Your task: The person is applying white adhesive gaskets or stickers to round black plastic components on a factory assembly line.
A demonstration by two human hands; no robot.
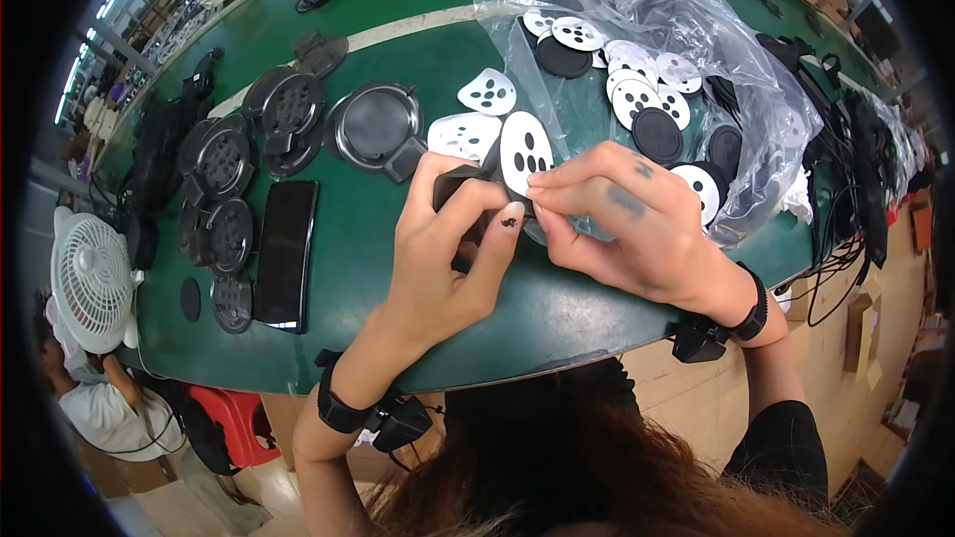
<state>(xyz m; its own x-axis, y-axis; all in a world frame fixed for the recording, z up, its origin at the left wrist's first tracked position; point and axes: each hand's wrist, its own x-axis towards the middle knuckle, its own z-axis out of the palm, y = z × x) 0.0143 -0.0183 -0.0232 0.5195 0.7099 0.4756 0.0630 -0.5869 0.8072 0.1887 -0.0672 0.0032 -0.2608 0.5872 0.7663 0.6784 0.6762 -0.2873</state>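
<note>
My left hand (448, 249) is closed around a black plastic part (456, 185), mostly hidden by the fingers. Between thumb and fingertips, my right hand (632, 219) pinches the edge of a white round pad (524, 144) with several dark oval holes. The pad stands tilted right beside the black part; whether they touch I cannot tell. Just beyond my left hand lie a curled white perforated sheet (464, 136) and a smaller white perforated piece (487, 92).
An open clear plastic bag (686, 0) holds several white perforated pads (637, 102) and black discs (657, 134). Round black housings (378, 126) lie to the left, near a dark phone (286, 257). A white fan (92, 278) stands at the table's left edge; a person (114, 408) sits beyond.
</note>
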